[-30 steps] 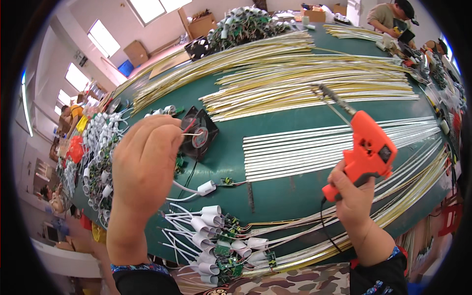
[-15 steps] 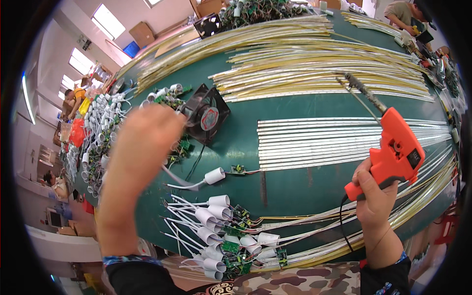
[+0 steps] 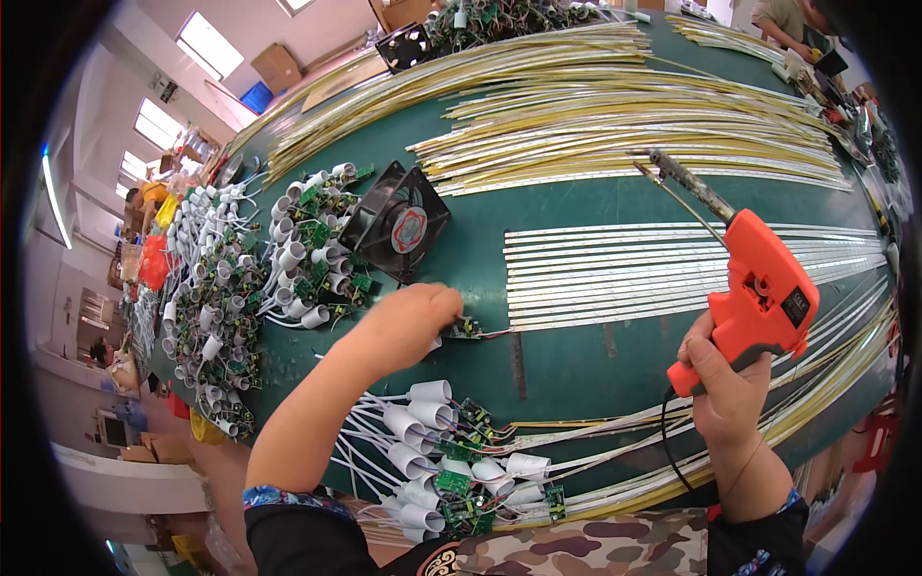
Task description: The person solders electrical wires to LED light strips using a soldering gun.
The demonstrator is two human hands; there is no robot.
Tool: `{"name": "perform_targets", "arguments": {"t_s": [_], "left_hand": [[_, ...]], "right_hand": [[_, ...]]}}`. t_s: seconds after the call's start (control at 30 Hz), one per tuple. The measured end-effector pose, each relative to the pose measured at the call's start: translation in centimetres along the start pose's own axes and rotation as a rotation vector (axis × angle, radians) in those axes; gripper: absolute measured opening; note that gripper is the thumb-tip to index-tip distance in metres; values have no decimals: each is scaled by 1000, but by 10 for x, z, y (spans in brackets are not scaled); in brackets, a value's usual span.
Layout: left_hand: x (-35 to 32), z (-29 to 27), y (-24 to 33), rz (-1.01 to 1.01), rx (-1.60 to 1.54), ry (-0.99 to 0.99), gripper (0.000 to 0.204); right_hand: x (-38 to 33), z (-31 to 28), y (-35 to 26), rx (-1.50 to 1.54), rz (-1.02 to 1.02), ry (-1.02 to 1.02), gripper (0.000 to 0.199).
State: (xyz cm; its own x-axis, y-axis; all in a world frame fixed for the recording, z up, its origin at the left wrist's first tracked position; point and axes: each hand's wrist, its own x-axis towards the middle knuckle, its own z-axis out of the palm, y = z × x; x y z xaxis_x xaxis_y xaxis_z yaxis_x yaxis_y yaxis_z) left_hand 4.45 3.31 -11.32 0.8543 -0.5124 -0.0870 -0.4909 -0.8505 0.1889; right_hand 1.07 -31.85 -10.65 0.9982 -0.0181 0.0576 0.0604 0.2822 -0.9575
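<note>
My right hand (image 3: pixel 725 379) is wrapped around the handle of a red soldering gun (image 3: pixel 765 288), its metal tip raised toward the upper left above the table. My left hand (image 3: pixel 418 322) is over the table with its fingers curled down beside a small green circuit board (image 3: pixel 467 328). That board is wired to the end of the lowest strip in a row of silver LED strips (image 3: pixel 615 278). Only a bit of the white cylinder attached to the board shows under the hand, so what the fingers grip is hidden.
A black fan (image 3: pixel 399 226) stands behind my left hand. White caps with boards (image 3: pixel 312 250) are heaped at the left, and more wired caps (image 3: pixel 408 427) are near me. Yellow-edged strips (image 3: pixel 624 134) lie across the far side. A person (image 3: pixel 792 29) works at the far right.
My left hand has swung from the heap of caps down and right to the wired circuit board. The soldering gun has shifted slightly left in my right hand.
</note>
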Motion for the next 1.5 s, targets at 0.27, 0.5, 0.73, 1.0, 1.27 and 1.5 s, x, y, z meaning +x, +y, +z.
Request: {"name": "perform_targets", "arguments": {"t_s": [0.27,0.5,0.73,1.0,1.27,1.5], "left_hand": [[1,15,10,-149,-478,18,11],[9,31,6,42,-321,227,12],[14,35,6,217,-161,275,24],[17,37,9,287,-59,280,27],[20,34,9,288,-42,266,24],[20,35,9,288,-25,261,22]], "right_hand": [[1,-1,3,-21,34,-29,14],[-1,-3,1,-154,278,-175,43],[-7,-8,7,-64,298,-314,55],[-14,-6,23,-310,222,-438,33],[-12,-8,37,-586,30,-533,33],[-11,-6,36,-657,-43,-590,38]]}}
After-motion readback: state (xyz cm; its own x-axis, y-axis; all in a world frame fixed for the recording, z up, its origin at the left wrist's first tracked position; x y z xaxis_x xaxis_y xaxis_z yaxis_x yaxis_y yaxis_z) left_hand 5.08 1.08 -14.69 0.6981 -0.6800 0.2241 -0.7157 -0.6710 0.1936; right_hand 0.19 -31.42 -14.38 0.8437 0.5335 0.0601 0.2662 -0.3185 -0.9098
